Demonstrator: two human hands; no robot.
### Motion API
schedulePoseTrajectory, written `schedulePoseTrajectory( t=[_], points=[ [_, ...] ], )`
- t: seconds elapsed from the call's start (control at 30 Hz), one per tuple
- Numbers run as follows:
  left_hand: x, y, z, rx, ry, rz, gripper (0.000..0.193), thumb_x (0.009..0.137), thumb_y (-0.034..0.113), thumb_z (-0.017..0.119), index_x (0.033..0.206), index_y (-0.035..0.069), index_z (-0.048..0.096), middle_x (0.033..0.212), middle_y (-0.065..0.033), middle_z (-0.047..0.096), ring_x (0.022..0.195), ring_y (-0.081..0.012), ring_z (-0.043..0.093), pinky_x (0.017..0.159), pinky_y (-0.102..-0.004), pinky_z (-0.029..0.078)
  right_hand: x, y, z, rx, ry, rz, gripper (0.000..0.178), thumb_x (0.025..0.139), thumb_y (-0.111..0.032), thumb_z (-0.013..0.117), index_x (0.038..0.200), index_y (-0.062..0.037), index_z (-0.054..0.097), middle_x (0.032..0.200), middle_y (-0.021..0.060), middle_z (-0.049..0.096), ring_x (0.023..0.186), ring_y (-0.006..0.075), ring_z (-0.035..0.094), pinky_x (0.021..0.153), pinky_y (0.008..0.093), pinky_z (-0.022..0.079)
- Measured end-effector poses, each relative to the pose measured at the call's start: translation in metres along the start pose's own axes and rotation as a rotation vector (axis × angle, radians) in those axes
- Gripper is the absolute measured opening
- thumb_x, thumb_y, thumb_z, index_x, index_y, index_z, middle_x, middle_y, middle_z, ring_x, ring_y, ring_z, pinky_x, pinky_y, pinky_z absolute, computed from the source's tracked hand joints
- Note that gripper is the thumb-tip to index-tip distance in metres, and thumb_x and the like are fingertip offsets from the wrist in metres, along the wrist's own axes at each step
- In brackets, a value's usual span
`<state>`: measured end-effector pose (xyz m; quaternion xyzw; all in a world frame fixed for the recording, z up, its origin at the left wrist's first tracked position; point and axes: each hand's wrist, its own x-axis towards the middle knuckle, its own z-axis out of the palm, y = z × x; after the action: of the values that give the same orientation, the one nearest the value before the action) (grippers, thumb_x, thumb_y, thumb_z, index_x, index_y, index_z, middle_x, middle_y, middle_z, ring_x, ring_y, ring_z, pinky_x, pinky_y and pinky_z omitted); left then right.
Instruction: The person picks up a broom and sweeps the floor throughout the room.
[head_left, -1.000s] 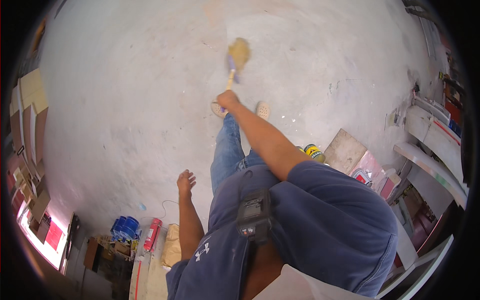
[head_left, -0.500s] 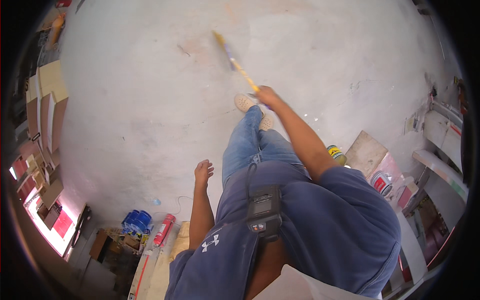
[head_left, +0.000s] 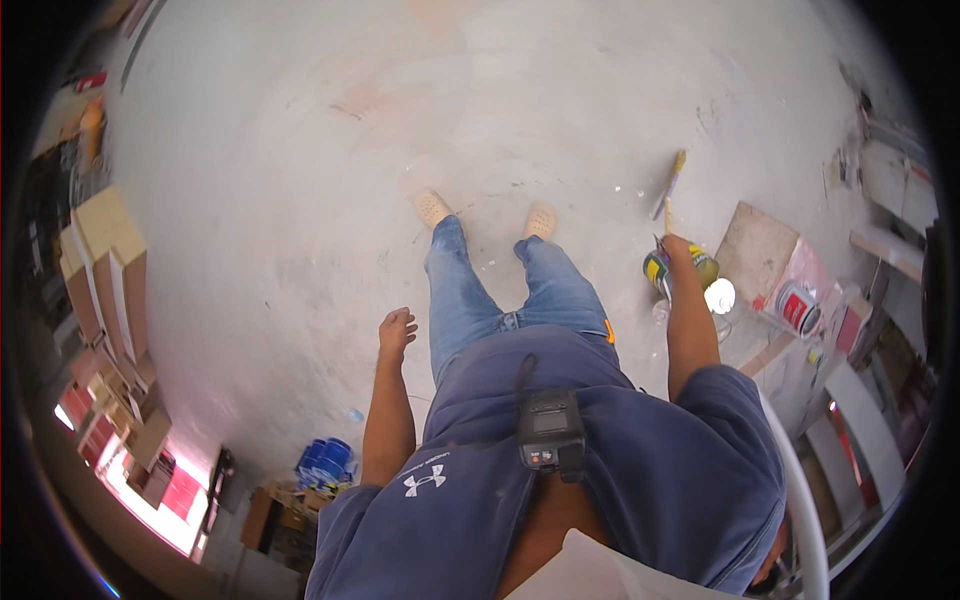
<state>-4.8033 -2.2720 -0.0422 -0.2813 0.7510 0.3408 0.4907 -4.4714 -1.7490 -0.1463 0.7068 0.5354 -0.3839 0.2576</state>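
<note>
My right hand [head_left: 678, 250] is closed round a yellow-handled tool [head_left: 676, 176] with a narrow, yellow-tipped, bluish head. The tool points away from me over the pale grey floor [head_left: 300, 200], and its exact kind is not clear. A green and yellow can [head_left: 706, 268] is close beside that hand, partly hidden by it. Out to my left, my left hand [head_left: 397, 332] hangs over the floor with loosely curled fingers and nothing in it.
A tan board [head_left: 757, 248] and a white and red can [head_left: 800, 310] lie to the right. Beige panels [head_left: 105, 240] lean at the far left. Blue containers [head_left: 324, 460] stand at the lower left. My beige clogs [head_left: 432, 208] are set apart on the floor.
My right hand has swung right with the yellow-handled tool, from ahead of my feet to beside the green and yellow can. My feet have moved apart. The left hand stays free.
</note>
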Motion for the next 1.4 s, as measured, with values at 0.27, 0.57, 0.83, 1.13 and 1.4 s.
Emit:
schedulePoseTrajectory(
  t=[0.27,0.57,0.83,1.13,1.4],
  points=[
    [0.02,0.064,-0.059,0.041,-0.061,0.089,0.035,0.082,0.029,0.049,0.107,0.005,0.048,0.099,-0.0115,0.055,0.084,-0.0214,0.055,0.069,-0.0319,0.045,-0.055,-0.133,0.216,-0.126,-0.056,-0.44,0.02,0.073,-0.02,0.052,0.064,-0.0038,0.058,0.057,0.0122,0.057,0.049,0.0208,0.056,0.043,0.0349,0.043],
    [0.05,0.078,-0.151,-0.053,0.021,0.083,0.036,0.081,0.029,0.048,0.108,0.006,0.048,0.101,-0.0118,0.054,0.085,-0.0211,0.055,0.068,-0.0313,0.046,-0.272,-0.333,0.338,-0.249,-0.322,-0.386,0.03,0.069,-0.022,0.051,0.085,0.0022,0.059,0.086,0.0205,0.059,0.084,0.0307,0.058,0.073,0.0358,0.045],
    [0.071,0.051,-0.17,-0.134,0.052,-0.049,0.034,0.079,0.03,0.052,0.105,0.007,0.048,0.096,-0.0092,0.055,0.079,-0.021,0.055,0.065,-0.0332,0.045,-0.223,-0.319,0.29,-0.121,-0.461,-0.703,0.031,0.071,-0.016,0.054,0.097,-0.0013,0.057,0.078,0.0114,0.059,0.063,0.0209,0.057,0.056,0.0292,0.047],
    [0.064,0.134,-0.119,-0.093,0.001,0.016,0.032,0.079,0.029,0.052,0.103,0.007,0.051,0.092,-0.0087,0.057,0.076,-0.0194,0.056,0.062,-0.0306,0.045,-0.049,-0.306,0.039,0.158,0.166,-0.477,0.015,0.069,-0.013,0.052,0.079,-0.002,0.055,0.054,0.0043,0.049,0.045,0.012,0.046,0.041,0.0271,0.036],
    [0.041,0.196,-0.083,0.022,0.045,-0.023,0.037,0.08,0.031,0.051,0.106,0.005,0.048,0.096,-0.0116,0.056,0.08,-0.0223,0.056,0.066,-0.0326,0.045,0.098,-0.38,-0.099,-0.235,0.352,-0.273,0.018,0.071,-0.012,0.046,0.066,-0.0017,0.059,0.061,0.0097,0.059,0.055,0.0217,0.058,0.051,0.0339,0.045]
  ],
)
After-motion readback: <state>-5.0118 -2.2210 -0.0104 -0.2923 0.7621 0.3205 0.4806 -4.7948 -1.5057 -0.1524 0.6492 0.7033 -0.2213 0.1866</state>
